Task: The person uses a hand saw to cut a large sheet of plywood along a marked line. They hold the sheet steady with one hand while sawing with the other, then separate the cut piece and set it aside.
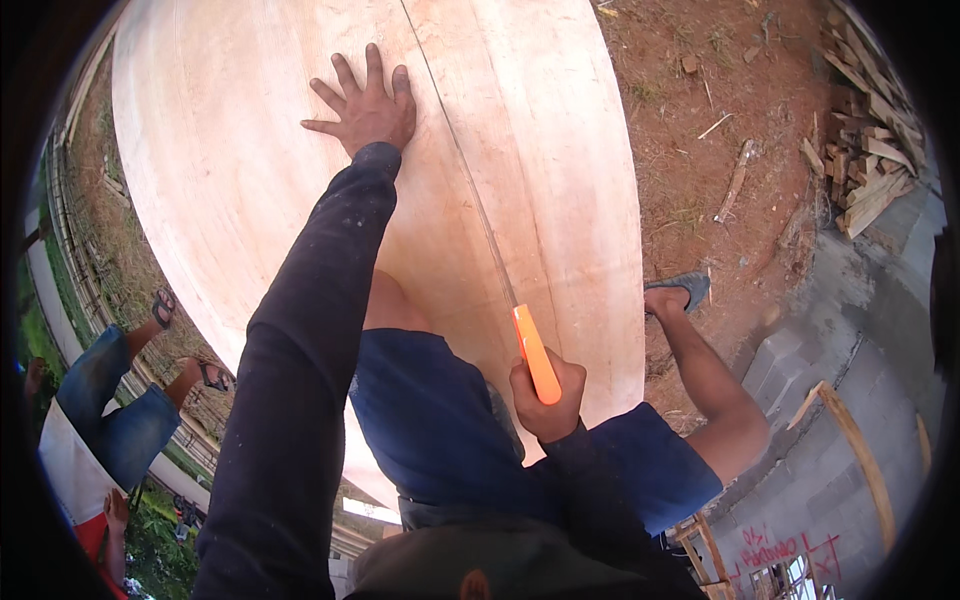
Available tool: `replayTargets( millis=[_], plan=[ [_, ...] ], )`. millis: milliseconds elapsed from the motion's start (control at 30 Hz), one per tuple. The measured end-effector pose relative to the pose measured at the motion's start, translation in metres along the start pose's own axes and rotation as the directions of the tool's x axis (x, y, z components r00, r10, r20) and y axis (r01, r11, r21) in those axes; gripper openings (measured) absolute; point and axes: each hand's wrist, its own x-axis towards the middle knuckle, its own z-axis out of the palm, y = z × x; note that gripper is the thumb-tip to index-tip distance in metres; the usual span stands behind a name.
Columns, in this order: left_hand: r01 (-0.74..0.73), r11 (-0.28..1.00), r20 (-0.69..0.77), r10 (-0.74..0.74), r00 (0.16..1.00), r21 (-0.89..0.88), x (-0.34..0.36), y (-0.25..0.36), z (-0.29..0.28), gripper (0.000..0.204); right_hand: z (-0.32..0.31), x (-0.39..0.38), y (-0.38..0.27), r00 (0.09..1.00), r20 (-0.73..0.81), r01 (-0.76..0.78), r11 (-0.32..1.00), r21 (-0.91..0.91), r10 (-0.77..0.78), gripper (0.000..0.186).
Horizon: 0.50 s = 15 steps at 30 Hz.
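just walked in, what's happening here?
The person's right hand holds an orange-handled saw, its blade seen edge-on, in line with a dark line on a pale wooden sheet. The left hand lies flat on the sheet, fingers spread, left of that line. Whether the blade is moving can't be told. Another person is off to the left.

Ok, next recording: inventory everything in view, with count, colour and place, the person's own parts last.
wooden sheet: 1, pale tan, centre
saw: 1, orange handle, over the sheet
scrap wood pile: 1, brown, upper right
bare ground: 1 stretch, reddish brown, right
block wall: 1, grey, lower right
wooden pole: 1, yellowish, lower right
greenery: uncounted, green, lower left
other person: 1, blue legwear, left
left hand: 1, bare, spread on the sheet
right hand: 1, bare, around the saw handle
sleeves: 2, black, forearms
shorts: 1 pair, blue, lower centre
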Motion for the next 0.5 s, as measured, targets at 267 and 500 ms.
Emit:
replayTargets(
  millis=[267,500],
  plan=[
    [-0.030,0.999,-0.028,0.030,0.999,-0.013,-0.003,0.002,0.000,0.062,0.043,0.106,-0.014,0.999,-0.009,0.034,0.999,0.010,-0.033,0.014],
    [-0.040,0.999,-0.025,0.039,0.999,-0.017,0.000,0.004,0.006,0.062,0.052,0.107,-0.011,0.999,-0.034,0.041,0.999,0.006,-0.040,0.017]
  ],
)
